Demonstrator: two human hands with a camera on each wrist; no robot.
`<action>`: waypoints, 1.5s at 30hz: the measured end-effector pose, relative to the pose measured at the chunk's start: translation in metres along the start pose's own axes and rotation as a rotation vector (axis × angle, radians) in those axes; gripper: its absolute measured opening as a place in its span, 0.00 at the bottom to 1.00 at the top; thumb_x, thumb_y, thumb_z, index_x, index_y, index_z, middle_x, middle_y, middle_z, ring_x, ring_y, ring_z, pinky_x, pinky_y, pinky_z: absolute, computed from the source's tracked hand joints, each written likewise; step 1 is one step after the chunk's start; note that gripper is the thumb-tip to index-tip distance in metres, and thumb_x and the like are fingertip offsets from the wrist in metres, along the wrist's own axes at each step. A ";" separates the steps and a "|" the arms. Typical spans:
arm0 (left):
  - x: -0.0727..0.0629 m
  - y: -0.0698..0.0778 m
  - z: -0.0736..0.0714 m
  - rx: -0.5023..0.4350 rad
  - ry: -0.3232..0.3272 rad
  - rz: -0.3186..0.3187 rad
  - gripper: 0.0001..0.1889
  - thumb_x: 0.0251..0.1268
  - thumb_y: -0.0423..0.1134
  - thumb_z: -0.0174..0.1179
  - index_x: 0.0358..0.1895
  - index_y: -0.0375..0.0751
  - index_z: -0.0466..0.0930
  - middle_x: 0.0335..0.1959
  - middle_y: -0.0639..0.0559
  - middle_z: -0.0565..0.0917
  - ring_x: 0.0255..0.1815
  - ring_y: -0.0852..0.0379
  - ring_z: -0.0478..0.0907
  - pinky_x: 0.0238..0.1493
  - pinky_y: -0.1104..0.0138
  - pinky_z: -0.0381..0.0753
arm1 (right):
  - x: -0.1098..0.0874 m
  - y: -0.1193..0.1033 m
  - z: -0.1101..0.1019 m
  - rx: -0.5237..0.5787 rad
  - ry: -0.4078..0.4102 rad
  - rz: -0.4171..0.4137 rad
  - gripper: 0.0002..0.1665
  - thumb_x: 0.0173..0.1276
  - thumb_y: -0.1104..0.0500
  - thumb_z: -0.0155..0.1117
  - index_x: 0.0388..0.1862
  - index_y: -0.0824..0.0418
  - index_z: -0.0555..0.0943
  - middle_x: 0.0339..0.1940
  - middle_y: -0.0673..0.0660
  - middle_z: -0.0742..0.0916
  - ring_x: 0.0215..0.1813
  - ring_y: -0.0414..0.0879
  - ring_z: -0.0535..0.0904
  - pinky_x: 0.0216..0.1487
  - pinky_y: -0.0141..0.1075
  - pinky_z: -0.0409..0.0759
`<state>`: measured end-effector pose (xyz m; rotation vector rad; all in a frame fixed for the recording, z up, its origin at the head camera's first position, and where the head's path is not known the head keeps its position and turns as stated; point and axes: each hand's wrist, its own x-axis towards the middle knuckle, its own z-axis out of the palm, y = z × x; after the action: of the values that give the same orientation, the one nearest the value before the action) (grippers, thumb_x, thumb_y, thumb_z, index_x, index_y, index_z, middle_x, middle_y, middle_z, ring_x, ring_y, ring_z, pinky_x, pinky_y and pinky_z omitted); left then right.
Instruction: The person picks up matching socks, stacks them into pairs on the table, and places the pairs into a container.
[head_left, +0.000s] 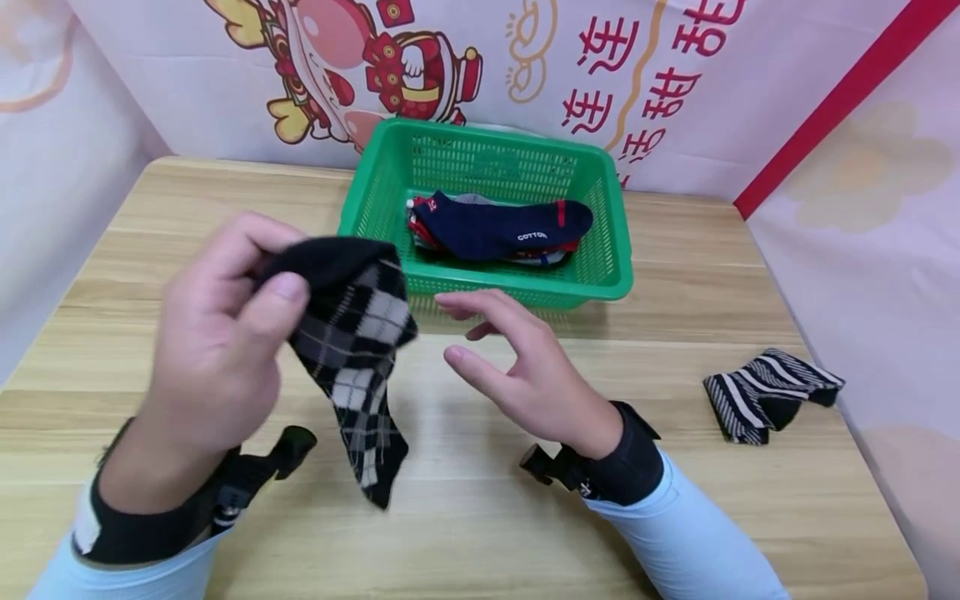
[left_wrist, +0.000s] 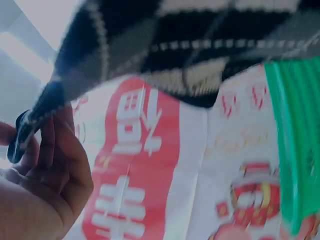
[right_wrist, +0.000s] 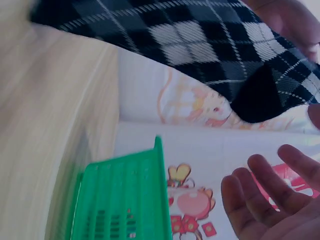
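In the head view my left hand (head_left: 217, 333) pinches the black cuff of a black, grey and white argyle sock (head_left: 360, 367) between thumb and fingers. The sock hangs down above the table, toe lowest. My right hand (head_left: 532, 367) is just right of the sock, its fingers slightly bent and apart from it, holding nothing. In the left wrist view the sock (left_wrist: 185, 50) stretches across the top from the left hand (left_wrist: 50, 175). From the right wrist, the sock (right_wrist: 185, 45) passes above the open fingers of the right hand (right_wrist: 275, 205).
A green plastic basket (head_left: 618, 242) stands at the table's back, holding a navy sock (head_left: 502, 229) on top of other socks. Black-and-white striped socks (head_left: 772, 392) lie near the right edge of the wooden table (head_left: 465, 542). Behind rises a printed cloth backdrop (head_left: 517, 50).
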<state>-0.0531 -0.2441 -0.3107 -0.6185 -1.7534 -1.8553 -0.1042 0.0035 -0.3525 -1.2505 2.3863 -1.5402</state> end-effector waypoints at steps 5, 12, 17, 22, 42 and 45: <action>-0.008 -0.002 0.025 0.094 -0.223 -0.211 0.09 0.74 0.30 0.51 0.51 0.35 0.78 0.38 0.44 0.83 0.32 0.50 0.83 0.31 0.64 0.84 | -0.006 -0.008 0.000 0.182 -0.023 0.008 0.24 0.71 0.59 0.65 0.64 0.61 0.75 0.49 0.55 0.85 0.52 0.45 0.80 0.52 0.40 0.81; -0.010 -0.005 0.047 0.296 -0.348 -0.319 0.09 0.76 0.42 0.55 0.50 0.46 0.81 0.39 0.53 0.84 0.32 0.56 0.81 0.32 0.65 0.83 | -0.009 -0.015 0.002 0.209 -0.022 0.060 0.11 0.69 0.60 0.67 0.48 0.62 0.84 0.34 0.53 0.87 0.36 0.41 0.81 0.38 0.35 0.82; -0.012 -0.010 0.054 0.346 -0.348 -0.276 0.09 0.74 0.45 0.58 0.46 0.47 0.85 0.42 0.56 0.86 0.39 0.60 0.81 0.34 0.67 0.84 | -0.011 -0.015 0.003 0.250 -0.017 0.089 0.12 0.73 0.53 0.64 0.42 0.62 0.84 0.27 0.51 0.81 0.28 0.42 0.75 0.28 0.33 0.73; -0.012 -0.014 0.054 0.359 -0.383 -0.242 0.14 0.77 0.48 0.53 0.49 0.46 0.85 0.39 0.56 0.86 0.37 0.62 0.81 0.36 0.69 0.82 | -0.012 -0.014 0.003 0.226 0.021 0.046 0.24 0.75 0.43 0.57 0.39 0.64 0.84 0.22 0.51 0.77 0.28 0.41 0.74 0.30 0.33 0.72; -0.021 -0.024 0.074 0.138 -0.564 -0.541 0.39 0.62 0.39 0.70 0.74 0.51 0.59 0.59 0.51 0.79 0.52 0.58 0.82 0.52 0.65 0.83 | -0.011 -0.017 -0.013 0.244 0.308 0.030 0.25 0.79 0.50 0.54 0.37 0.71 0.83 0.26 0.49 0.84 0.30 0.41 0.81 0.34 0.36 0.81; -0.022 -0.025 0.075 0.149 -0.586 -0.561 0.42 0.62 0.41 0.70 0.76 0.54 0.56 0.62 0.52 0.77 0.55 0.58 0.81 0.54 0.66 0.82 | -0.012 -0.017 -0.017 0.256 0.341 0.040 0.24 0.78 0.50 0.54 0.39 0.72 0.83 0.28 0.47 0.85 0.30 0.41 0.82 0.34 0.35 0.81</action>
<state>-0.0537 -0.1675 -0.3385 -0.7109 -2.6419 -1.9888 -0.0934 0.0206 -0.3350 -0.9476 2.2708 -2.1111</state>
